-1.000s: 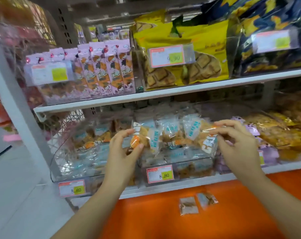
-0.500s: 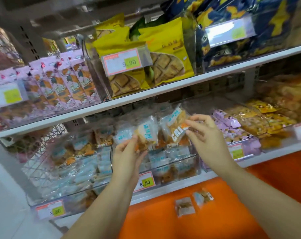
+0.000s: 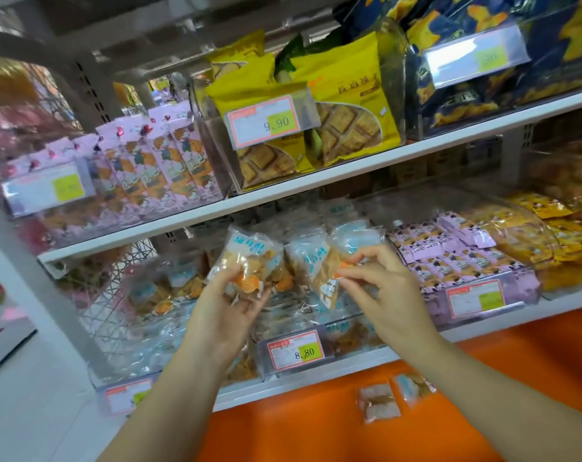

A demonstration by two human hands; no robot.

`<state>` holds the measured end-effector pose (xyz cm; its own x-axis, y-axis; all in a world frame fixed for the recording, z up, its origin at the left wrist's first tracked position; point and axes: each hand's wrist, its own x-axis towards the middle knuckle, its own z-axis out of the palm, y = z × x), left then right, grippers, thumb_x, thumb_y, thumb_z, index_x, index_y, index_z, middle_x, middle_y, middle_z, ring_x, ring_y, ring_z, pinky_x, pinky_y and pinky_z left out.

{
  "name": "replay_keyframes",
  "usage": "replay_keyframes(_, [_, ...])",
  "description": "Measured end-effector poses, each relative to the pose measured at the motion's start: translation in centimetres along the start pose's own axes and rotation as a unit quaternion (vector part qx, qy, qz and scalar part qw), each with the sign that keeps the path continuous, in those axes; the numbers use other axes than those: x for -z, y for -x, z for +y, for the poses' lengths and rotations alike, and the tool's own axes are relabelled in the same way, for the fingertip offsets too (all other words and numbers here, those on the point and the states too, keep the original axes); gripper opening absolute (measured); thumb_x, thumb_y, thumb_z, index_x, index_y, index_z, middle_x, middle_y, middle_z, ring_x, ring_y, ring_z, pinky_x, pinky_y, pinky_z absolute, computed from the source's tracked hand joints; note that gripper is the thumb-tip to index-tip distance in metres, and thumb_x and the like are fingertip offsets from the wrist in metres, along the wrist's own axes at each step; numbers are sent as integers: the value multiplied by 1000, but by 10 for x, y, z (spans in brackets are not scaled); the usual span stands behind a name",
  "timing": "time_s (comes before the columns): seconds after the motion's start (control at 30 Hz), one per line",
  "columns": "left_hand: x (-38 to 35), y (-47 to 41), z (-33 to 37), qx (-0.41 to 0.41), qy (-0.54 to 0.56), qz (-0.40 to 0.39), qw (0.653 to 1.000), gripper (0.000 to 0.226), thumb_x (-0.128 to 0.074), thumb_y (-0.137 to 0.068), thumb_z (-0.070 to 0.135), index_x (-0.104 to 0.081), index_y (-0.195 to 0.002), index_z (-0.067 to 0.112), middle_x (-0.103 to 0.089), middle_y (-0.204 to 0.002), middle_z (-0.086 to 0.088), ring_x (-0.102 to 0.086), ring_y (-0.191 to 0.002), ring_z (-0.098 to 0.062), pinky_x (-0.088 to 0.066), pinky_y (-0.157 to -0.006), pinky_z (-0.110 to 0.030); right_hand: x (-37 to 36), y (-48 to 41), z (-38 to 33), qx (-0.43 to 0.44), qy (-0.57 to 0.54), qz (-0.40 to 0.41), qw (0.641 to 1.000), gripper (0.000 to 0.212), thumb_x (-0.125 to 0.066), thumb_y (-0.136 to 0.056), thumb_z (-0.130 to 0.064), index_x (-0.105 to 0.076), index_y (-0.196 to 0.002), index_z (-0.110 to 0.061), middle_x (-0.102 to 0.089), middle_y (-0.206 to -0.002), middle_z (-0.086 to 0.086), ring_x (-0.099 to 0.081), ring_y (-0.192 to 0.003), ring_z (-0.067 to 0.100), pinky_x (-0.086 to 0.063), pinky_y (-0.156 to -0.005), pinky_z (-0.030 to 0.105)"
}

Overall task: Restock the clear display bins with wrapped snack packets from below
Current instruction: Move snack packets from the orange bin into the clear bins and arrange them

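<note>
Since the bin [image 3: 346, 323] likely needs filling, the left hand [image 3: 222, 311] grips one packet [image 3: 249, 258] by its bottom, and the right hand [image 3: 386, 295] pinches a second packet [image 3: 316, 268], both upright above it.

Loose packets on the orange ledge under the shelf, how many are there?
2. The left packet lies flat on the orange ledge, below and right of the 8.80 price tag; the right packet lies just beside it. The right arm may hide more.

A snack shop, going by white shelves [image 3: 316, 192] lined with clear bins [image 3: 351, 323] of wrapped packets [image 3: 179, 282], each fronted by a price tag [image 3: 296, 350].
</note>
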<state>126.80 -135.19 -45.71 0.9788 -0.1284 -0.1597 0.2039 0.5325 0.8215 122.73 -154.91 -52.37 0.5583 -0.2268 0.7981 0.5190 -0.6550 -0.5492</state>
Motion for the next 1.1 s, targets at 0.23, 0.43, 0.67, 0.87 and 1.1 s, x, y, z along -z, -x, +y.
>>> replay_keyframes(0.23, [7, -15, -9, -66, -192, 59, 977, 40, -68, -84, 8, -49, -118, 1, -64, -112, -18, -65, -87, -21, -52, -77, -35, -2, -17, -8, -62, -66, 37, 995, 15, -66, -84, -6, -73, -95, -14, -54, -107, -14, -53, -96, -12, -44, -76, 3])
replay_keyframes(0.43, [6, -26, -18, -231, -513, 10, 827, 60, -67, -87, 27, -35, -137, 35, -51, -128, 5, -56, -112, -15, -50, -93, -40, 0, -12, -5, -112, -77, 23, 990, 17, -65, -85, -6, -72, -97, -15, -53, -107, -19, -56, -99, -4, -45, -80, 4])
replay_keyframes(0.67, [4, -36, -32, -367, -756, 82, 535, 32, -47, -91, 54, -46, -116, 34, -67, -92, 9, -61, -98, -12, -22, -110, -41, 3, -11, -1, -133, -71, 22, 988, 17, -65, -86, -6, -72, -100, -14, -51, -107, -22, -56, -101, 0, -45, -82, 5])
replay_keyframes(0.87, [22, -38, -24, -284, -856, 114, 417, 48, -34, -85, 72, -54, -100, 31, -54, -119, 7, -41, -124, -20, -8, -115, -52, -3, -18, -8, -140, -133, 41, 980, 21, -65, -85, -5, -68, -96, -23, -52, -109, -19, -56, -97, -11, -45, -77, 3])
replay_keyframes(1.1, [23, -43, -26, -437, -828, 22, 350, 79, -81, -62, 44, -46, -129, 22, -49, -131, -14, -47, -127, -38, -26, -104, -69, -32, -5, 11, -105, 89, -145, 980, 29, -66, -87, -20, -68, -116, -19, -50, -129, -4, -52, -109, 10, -43, -96, 25])
